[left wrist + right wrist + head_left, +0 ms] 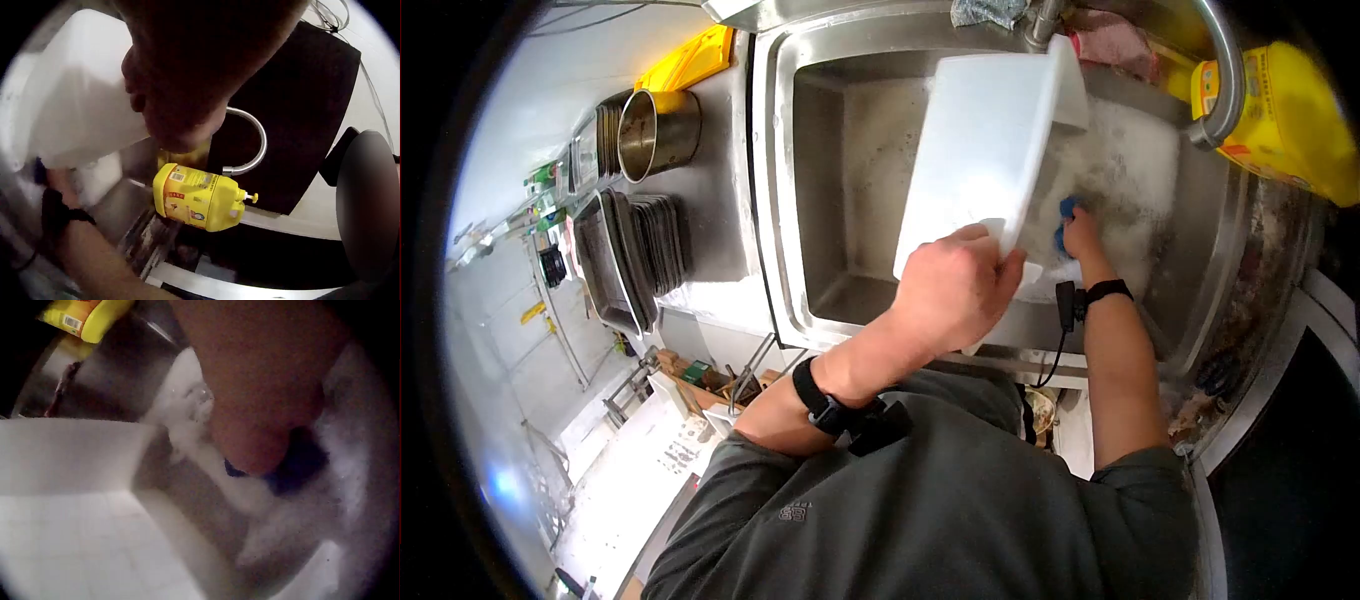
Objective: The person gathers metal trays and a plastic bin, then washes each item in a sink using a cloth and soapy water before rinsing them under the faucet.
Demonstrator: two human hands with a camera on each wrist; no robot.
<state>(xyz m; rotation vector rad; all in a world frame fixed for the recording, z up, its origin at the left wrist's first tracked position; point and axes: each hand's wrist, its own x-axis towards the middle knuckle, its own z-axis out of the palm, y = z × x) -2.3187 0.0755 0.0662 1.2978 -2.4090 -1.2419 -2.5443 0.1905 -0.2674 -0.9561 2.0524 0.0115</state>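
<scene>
A white plastic tub [980, 140] is held tilted on its side over the sink [820, 200]. My left hand [955, 285] grips its near rim, the thumb on the right side of the edge. Right of the tub, my right hand [1083, 236] holds a blue cloth [1061, 240] down in the suds [1115, 160]. Close up in the right wrist view, the blue cloth [300, 465] shows under the fingers, partly hidden by the hand. The open side of the tub [69, 456] faces that hand.
A curved metal faucet [1228, 80] and a yellow pump jug [1280, 120] stand at the sink's right rear. Pink cloth [1115, 45] lies behind the basin. On the left counter are a metal pot [658, 135] and stacked dark trays [635, 250].
</scene>
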